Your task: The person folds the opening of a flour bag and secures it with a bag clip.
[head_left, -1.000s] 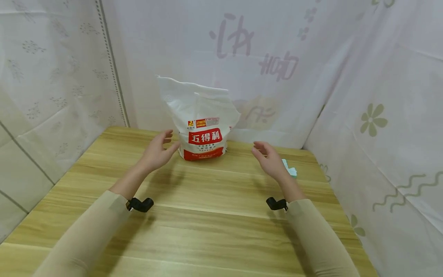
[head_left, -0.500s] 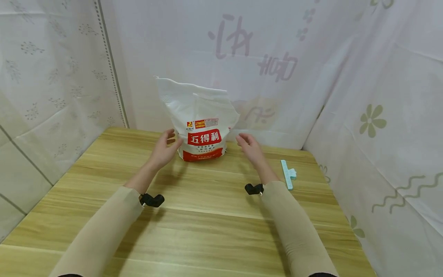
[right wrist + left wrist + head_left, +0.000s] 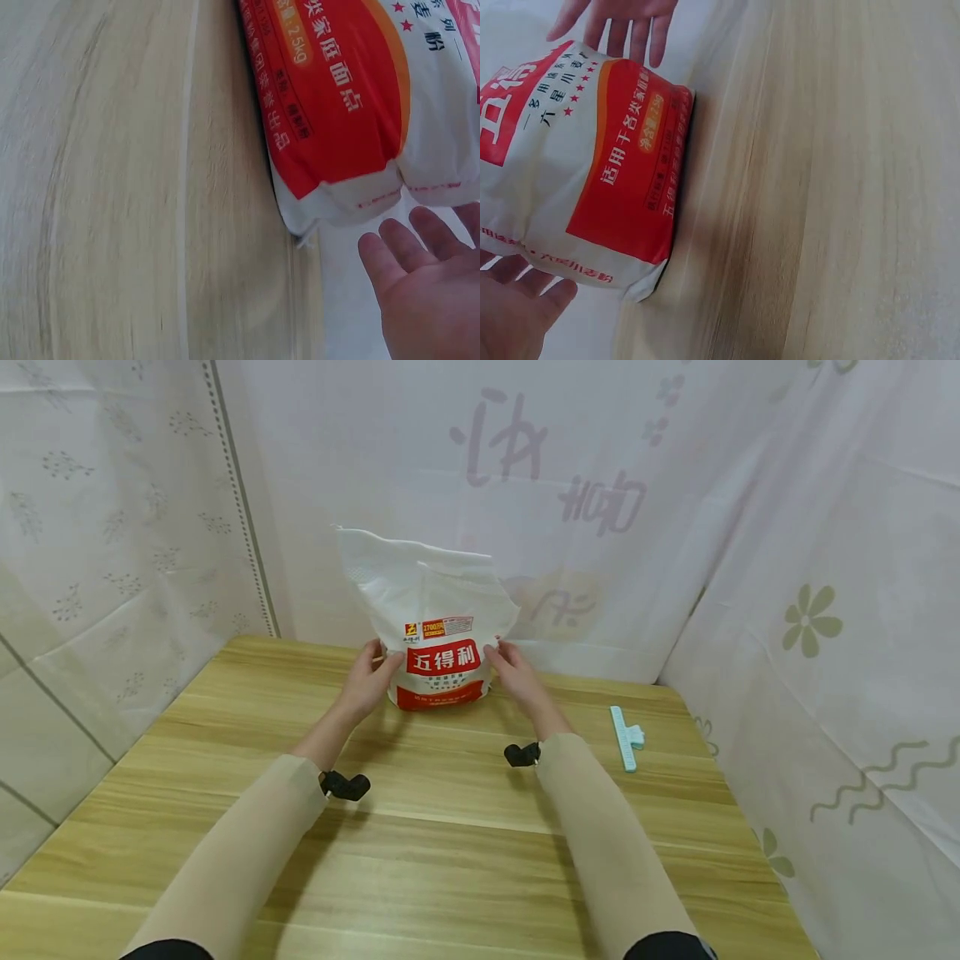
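A white and red flour bag stands upright near the back of the wooden table, its loose white top leaning to the left. My left hand is at the bag's left side, thumb toward the front; in the left wrist view the fingers of that hand are relaxed beside the bag's edge. On the other side is my right hand, its thumb at the bag's front edge. The right wrist view shows the fingers of this hand extended close to the bag's side. Neither hand is curled round the bag.
A pale mint-green bag clip lies on the table to the right. Patterned white cloth hangs behind the table and along both sides.
Both hands have come inward to the bag, the right one moving left from near the clip, which it partly covered before. The bag has not visibly moved.
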Tool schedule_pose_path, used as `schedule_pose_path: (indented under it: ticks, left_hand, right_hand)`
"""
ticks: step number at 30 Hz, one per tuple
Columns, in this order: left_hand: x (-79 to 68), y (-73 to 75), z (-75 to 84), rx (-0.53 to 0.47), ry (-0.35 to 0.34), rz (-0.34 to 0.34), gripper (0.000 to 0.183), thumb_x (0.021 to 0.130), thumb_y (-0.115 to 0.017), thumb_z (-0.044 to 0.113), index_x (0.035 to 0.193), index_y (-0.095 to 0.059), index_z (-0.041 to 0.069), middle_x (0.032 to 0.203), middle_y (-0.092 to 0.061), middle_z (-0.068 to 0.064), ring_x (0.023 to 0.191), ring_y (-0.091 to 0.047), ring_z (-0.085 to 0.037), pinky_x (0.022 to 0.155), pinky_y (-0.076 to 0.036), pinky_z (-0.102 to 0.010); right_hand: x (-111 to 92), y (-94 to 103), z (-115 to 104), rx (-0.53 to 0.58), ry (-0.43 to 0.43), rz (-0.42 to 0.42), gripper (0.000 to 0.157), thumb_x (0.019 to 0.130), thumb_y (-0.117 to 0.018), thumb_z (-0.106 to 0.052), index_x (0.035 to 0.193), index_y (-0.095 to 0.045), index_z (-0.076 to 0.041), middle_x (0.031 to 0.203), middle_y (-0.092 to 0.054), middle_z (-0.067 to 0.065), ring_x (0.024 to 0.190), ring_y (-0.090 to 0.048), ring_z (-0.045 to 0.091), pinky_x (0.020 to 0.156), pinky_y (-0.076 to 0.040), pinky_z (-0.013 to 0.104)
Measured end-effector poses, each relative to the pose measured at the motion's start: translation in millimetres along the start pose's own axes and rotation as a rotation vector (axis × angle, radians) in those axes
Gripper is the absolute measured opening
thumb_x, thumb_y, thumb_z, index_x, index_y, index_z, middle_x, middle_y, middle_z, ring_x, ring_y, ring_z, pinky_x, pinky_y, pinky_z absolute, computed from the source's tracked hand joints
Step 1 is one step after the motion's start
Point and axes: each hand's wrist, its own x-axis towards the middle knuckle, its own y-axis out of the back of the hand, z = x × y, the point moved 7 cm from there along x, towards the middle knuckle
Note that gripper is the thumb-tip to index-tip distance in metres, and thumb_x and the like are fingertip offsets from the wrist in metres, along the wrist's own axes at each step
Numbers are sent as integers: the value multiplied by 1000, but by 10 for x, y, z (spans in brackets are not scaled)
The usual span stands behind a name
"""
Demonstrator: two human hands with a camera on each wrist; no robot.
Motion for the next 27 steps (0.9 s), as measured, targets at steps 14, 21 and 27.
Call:
schedule_pose_path:
  ticks: [14, 21, 27]
  left_hand:
    - [69, -2, -71, 4, -1, -5, 73, 111, -58, 52, 166, -40, 8, 165, -51, -21, 154, -49, -41, 126, -43, -60]
    - [59, 20, -50, 17, 2, -24, 72, 111, -57, 53, 166, -40, 9, 164, -50, -22, 156, -47, -42, 128, -41, -61]
    - [67, 48, -71, 59, 25, -59, 75, 111, -58, 56, 167, -39, 12, 166, -50, -22, 157, -46, -42, 129, -40, -60]
  right_hand:
    - [17, -152, -10, 101, -13, -36, 79, 113, -52, -56, 173, -26, -12, 174, -36, 20, 163, -36, 40, 131, -34, 63]
    - [46, -148, 52, 131, -23, -31, 79, 113, -54, -55, 173, -26, -12, 175, -35, 20, 161, -39, 40, 127, -41, 62]
    - [3, -130, 77, 133, -33, -34, 76, 114, -53, -52, 172, -28, -9, 174, -36, 22, 160, -40, 41, 127, -41, 64]
